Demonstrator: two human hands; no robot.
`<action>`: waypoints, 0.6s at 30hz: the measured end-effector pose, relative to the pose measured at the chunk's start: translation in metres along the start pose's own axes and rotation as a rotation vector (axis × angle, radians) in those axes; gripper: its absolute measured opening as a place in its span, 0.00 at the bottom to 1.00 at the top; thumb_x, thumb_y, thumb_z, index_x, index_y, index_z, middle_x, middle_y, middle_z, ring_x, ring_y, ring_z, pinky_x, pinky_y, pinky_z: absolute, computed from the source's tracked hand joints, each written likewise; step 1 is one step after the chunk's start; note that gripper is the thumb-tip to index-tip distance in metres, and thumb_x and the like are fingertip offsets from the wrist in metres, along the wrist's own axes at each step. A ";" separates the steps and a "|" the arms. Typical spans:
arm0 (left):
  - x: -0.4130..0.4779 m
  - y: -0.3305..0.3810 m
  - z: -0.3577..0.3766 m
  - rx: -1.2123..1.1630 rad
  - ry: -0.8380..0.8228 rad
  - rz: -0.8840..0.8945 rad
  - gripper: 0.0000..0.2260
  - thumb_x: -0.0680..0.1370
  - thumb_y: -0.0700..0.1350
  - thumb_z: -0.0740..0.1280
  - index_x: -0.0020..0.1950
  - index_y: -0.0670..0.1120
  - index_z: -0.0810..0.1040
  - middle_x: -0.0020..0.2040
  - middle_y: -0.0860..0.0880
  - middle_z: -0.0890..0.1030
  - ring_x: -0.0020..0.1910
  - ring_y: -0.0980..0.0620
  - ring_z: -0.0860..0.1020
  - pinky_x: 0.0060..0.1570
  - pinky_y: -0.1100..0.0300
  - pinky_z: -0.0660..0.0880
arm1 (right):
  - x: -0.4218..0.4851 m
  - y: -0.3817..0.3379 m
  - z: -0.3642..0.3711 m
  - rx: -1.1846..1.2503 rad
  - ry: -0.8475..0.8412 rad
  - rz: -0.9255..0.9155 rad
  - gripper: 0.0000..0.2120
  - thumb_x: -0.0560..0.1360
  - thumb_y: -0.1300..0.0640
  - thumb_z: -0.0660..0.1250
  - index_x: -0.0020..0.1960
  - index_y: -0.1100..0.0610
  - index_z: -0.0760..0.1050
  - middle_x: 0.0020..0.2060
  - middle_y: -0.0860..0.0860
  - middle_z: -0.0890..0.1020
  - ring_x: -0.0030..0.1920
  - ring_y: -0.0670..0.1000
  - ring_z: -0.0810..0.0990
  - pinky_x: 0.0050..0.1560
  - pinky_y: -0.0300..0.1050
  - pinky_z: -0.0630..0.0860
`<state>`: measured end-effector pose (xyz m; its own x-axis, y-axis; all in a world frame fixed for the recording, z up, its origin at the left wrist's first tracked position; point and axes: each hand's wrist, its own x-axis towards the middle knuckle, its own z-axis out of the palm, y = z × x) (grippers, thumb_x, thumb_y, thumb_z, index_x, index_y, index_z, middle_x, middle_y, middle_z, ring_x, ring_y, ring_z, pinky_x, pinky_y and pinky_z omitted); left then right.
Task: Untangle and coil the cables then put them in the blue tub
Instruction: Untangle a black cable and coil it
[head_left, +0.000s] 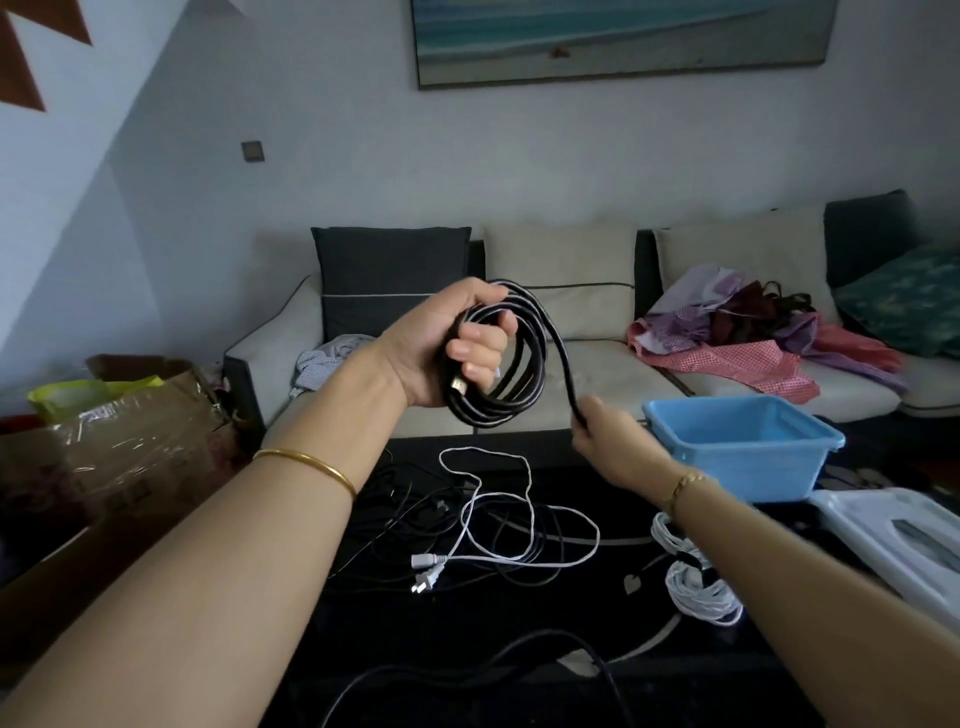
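Head view: left hand (447, 343) had its fingers curled tight round a black coil (530, 364), several loops bunched in the fist, held up over the table (467, 649) in front of the sofa (623, 374). A gold-tipped connector (457, 384) poked out under the fingers. Right hand (608, 436) gripped the tail (563, 358) where it arced down off the coil; it was blurred, so I couldn't tell pinch from full wrap. Tub (743, 441) sat at the table's far right, well apart from the coil, nothing visible inside. Handling call: the cable looked light but springy. The loops kept a round shape and would likely sprawl if the fist let go. The jacket looked smooth, so it would probably slip under a loose grip. Best hold was likely across all loops at one spot, as the left hand had it, with the tail tucked in before the drop. No pulling by the connector, likely the fragile end. On the table, a loose white cable (530, 480) with a plug (427, 578) lay tangled with thin black leads (387, 501); these looked limp and a snag risk, best started at the plug body and fed through. A white bundle (701, 597) lay coiled near the right forearm.
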<state>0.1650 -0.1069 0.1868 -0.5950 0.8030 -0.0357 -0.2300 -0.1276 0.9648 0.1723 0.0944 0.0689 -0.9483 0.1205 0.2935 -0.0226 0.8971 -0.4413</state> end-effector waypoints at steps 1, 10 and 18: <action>0.003 0.000 0.004 -0.014 0.033 0.015 0.08 0.73 0.49 0.60 0.38 0.46 0.68 0.19 0.56 0.63 0.15 0.60 0.63 0.17 0.69 0.63 | -0.004 -0.004 0.006 0.050 -0.006 -0.007 0.03 0.77 0.60 0.60 0.50 0.60 0.68 0.43 0.59 0.78 0.43 0.60 0.78 0.43 0.50 0.73; 0.029 -0.011 0.012 -0.486 0.196 0.235 0.15 0.79 0.49 0.59 0.34 0.48 0.63 0.21 0.55 0.67 0.19 0.60 0.66 0.23 0.70 0.67 | -0.025 -0.044 0.000 0.369 -0.205 0.015 0.03 0.75 0.63 0.59 0.48 0.60 0.67 0.34 0.52 0.73 0.27 0.48 0.69 0.23 0.37 0.66; 0.049 -0.013 0.014 -0.266 0.674 0.463 0.14 0.78 0.41 0.63 0.33 0.45 0.66 0.23 0.50 0.70 0.20 0.53 0.67 0.26 0.64 0.68 | -0.056 -0.066 -0.030 0.464 -0.441 -0.057 0.09 0.75 0.67 0.54 0.55 0.65 0.67 0.28 0.56 0.77 0.18 0.51 0.72 0.22 0.36 0.69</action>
<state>0.1495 -0.0579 0.1766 -0.9844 0.1301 0.1183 0.0263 -0.5566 0.8304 0.2363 0.0407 0.1072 -0.9805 -0.1964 -0.0051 -0.1177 0.6077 -0.7854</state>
